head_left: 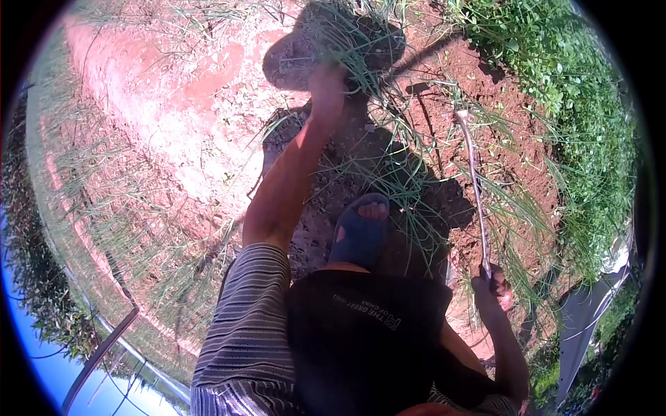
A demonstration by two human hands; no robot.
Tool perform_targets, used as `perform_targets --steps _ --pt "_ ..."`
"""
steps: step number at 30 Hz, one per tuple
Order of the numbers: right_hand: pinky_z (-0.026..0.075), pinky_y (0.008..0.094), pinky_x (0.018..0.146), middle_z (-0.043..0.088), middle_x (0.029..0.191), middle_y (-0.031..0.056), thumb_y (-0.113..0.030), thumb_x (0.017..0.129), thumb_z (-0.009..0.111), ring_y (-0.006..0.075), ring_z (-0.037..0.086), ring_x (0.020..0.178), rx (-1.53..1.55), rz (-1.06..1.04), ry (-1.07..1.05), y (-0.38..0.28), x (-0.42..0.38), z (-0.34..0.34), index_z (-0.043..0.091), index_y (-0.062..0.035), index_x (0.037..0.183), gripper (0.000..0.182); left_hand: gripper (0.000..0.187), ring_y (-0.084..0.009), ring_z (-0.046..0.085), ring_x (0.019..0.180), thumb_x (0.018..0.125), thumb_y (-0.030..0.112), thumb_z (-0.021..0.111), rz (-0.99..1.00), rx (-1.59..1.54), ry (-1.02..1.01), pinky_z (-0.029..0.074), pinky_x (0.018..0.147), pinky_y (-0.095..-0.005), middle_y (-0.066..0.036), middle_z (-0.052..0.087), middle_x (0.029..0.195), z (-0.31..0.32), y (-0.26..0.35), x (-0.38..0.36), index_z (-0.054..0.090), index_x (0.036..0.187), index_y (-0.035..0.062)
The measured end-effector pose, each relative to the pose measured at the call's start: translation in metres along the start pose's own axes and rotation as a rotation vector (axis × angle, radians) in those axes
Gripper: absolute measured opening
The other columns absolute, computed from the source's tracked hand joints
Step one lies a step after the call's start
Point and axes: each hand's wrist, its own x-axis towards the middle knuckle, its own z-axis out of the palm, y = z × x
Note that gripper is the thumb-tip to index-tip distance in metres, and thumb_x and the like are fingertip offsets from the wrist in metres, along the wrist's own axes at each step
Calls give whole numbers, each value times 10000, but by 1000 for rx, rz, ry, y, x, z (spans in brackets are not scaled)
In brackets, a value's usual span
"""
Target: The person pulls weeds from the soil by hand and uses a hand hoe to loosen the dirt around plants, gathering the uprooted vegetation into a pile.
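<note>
My left hand (327, 78) reaches forward into a clump of long, thin green leaves (357, 52). It is blurred and washed out by the sun, and its fingers are lost among the leaves, so I cannot tell whether they grip any. Low on the right, my right hand (491, 290) is closed around the near end of a long, slightly crooked wooden stick (474, 173). The stick points away from me over reddish soil, its pale far end (462, 114) close to the ground. More thin leaves (409, 184) lie between the two hands.
My sandalled foot (361, 229) stands on shaded soil between my arms. Dense leafy plants (583, 132) line the right side. Sparse grassy plants (139, 208) cover the ground to the left. A pale sheet (586, 326) lies at lower right, and a bent pole (97, 357) at lower left.
</note>
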Motion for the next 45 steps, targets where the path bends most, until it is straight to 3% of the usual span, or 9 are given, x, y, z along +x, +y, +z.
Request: perform_targets --steps 10,19,22,23,26,29,31,33,45 --pt "387 194 481 478 661 -65 -139 767 647 22 443 557 85 169 -27 -30 3 0 538 -80 1030 290 191 -192 610 729 793 56 566 -350 -242 -73 477 688 -314 -114 657 803 -12 30 -17 664 948 5" --pt "338 183 504 450 696 -92 -172 758 708 11 394 577 57 137 -6 -13 1 5 554 -78 1070 360 159 -93 571 743 784 86 681 -6 -129 31 478 665 -260 -9 653 829 10 14 -3 656 928 22" --pt "319 177 525 429 722 -110 -183 749 745 4 370 603 20 86 1 6 2 5 565 -69 1080 393 162 -87 570 748 779 88 687 -3 -86 67 476 673 -253 -17 662 830 18 20 3 659 924 22" --pt "321 176 530 430 726 -111 -186 744 749 4 371 610 -4 65 5 7 2 5 567 -66 1076 397 235 -282 650 780 783 156 653 -31 -61 43 490 720 -354 -154 682 877 18 16 5 645 980 28" --pt "333 183 537 452 744 -104 -201 743 756 6 384 624 -72 89 7 4 2 4 565 -63 1086 416 246 -279 651 790 809 180 637 -13 -134 38 488 727 -367 -157 680 883 16 8 10 637 1008 36" --pt "347 188 546 470 743 -95 -217 746 756 13 401 629 147 167 -10 -9 1 5 562 -61 1095 429 238 -267 645 779 836 175 606 -460 -1477 69 486 708 -350 -149 672 828 20 0 22 621 1024 29" --pt "352 189 546 475 735 -90 -213 752 749 16 407 621 145 159 6 -9 1 6 561 -64 1102 425 218 -247 634 713 851 153 582 -88 -628 119 485 647 -327 -127 657 782 16 -14 21 614 1010 8" --pt "354 189 542 475 723 -88 -214 758 744 18 409 609 118 148 10 -7 1 7 559 -68 1107 421 202 -219 619 647 859 138 564 -5 -211 130 476 583 -305 -106 643 748 7 -7 15 609 988 -12" --pt "317 182 418 466 638 -72 -99 837 636 8 382 480 229 120 -2 -11 0 6 521 -95 1120 305 134 -90 483 523 779 29 594 -326 -568 166 372 461 -239 -4 581 694 -15 32 -7 622 905 65"
